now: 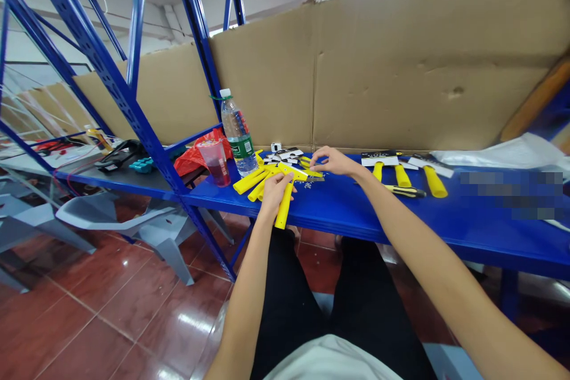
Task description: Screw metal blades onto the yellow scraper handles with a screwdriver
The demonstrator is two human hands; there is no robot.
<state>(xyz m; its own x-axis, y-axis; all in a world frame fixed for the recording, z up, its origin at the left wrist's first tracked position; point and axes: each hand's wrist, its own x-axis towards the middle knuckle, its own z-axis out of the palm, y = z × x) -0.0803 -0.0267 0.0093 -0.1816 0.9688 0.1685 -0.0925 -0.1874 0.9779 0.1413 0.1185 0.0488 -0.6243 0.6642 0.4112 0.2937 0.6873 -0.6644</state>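
My left hand (275, 190) is wrapped round a yellow-handled scraper (282, 212); its handle points down past the front edge of the blue table. The scraper's wide yellow head reaches to the right, towards my other hand. Over that end is my right hand (332, 161), its fingers bent and closed together; whatever is between the fingertips is too small to make out. Small shiny pieces (308, 183) lie scattered on the table just below it. Several other yellow handles (249, 180) lie in a heap beside my left hand.
Scrapers with card-covered blades (403, 176) lie to the right, near a yellow-and-black utility knife (406, 191). A water bottle (238, 133) and a cup of dark drink (215, 161) stand at left beside a red bag (191, 158). A blue upright (146, 124) and cardboard wall (392, 77) bound the table (338, 208).
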